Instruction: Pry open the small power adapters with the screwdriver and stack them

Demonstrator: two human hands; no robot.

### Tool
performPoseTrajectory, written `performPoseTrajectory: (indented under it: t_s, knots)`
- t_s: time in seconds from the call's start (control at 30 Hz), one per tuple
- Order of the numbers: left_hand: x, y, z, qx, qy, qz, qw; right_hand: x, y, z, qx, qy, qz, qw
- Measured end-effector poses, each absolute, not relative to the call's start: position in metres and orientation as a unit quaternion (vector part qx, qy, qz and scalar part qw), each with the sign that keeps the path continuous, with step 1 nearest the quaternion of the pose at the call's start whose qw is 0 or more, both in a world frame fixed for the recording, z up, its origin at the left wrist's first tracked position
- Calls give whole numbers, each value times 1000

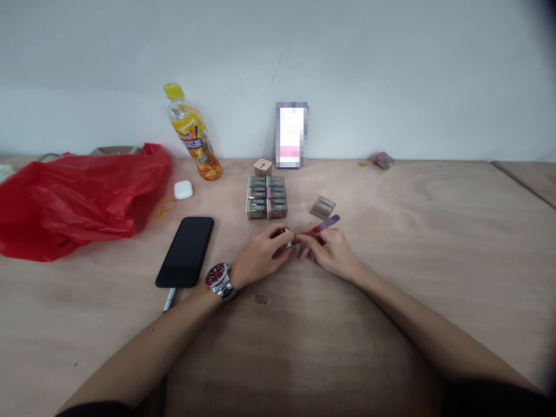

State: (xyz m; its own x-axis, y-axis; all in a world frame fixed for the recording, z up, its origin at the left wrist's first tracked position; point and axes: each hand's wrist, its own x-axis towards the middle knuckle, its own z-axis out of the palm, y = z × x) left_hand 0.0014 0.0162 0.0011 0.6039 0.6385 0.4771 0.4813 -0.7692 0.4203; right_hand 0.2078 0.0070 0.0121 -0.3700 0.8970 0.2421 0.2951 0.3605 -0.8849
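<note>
Watching remotely: red bag (87, 202), black phone (186, 252), six smoky boxes (266, 198) grouped on the tabletop (412, 231). Nearer me, my left hand (263, 253) pinches a small pale part (289, 244); my right hand (332, 250) grips a purple-handled tool (328, 222), tip hidden.

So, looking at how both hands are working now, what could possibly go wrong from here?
The purple-handled tool in the right hand seems directed toward the left hand; a slip might hurt that hand or free the small item it holds. The small boxes stand just beyond the left hand, so a forward jerk could scatter them. The left forearm crosses over the cable at the black phone, so it may drag the phone.
</note>
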Motion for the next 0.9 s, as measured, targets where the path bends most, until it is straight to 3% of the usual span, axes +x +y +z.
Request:
performPoseTrajectory:
  t_s: [0.43,0.9]
  knots:
    - [2,15,4,886,317,313,130,210,2,10,-395,-776,313,378]
    - [2,16,1,885,320,312,129,211,-2,6,-421,-714,347,439]
